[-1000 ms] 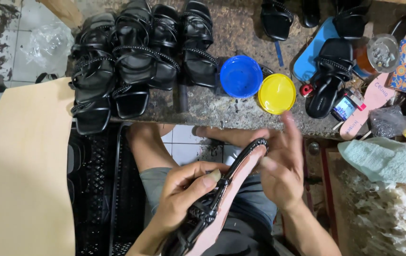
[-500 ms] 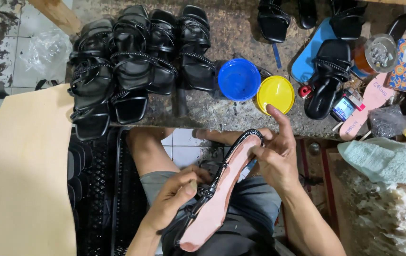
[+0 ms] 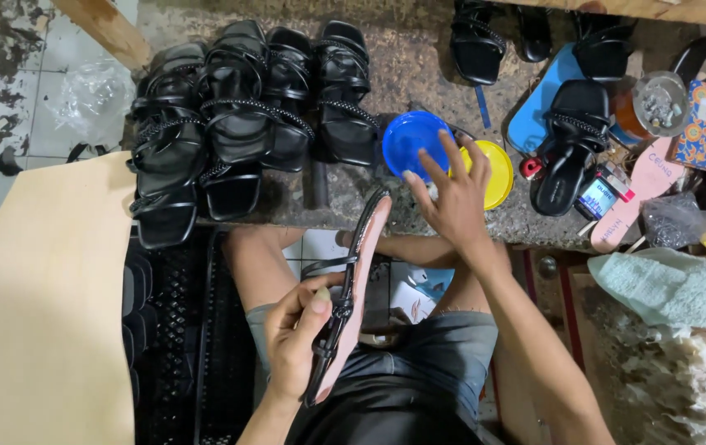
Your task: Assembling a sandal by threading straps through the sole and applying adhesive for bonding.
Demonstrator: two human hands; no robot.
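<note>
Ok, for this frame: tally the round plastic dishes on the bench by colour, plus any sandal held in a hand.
blue dish: 1
yellow dish: 1
pink-soled sandal, held in the left hand: 1
Total: 3

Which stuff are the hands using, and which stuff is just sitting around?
In use: left hand holds the pink-soled sandal; right hand reaches over the yellow lid and blue lid.
Lying about: black sandals, green cloth, tan sheet.
</note>
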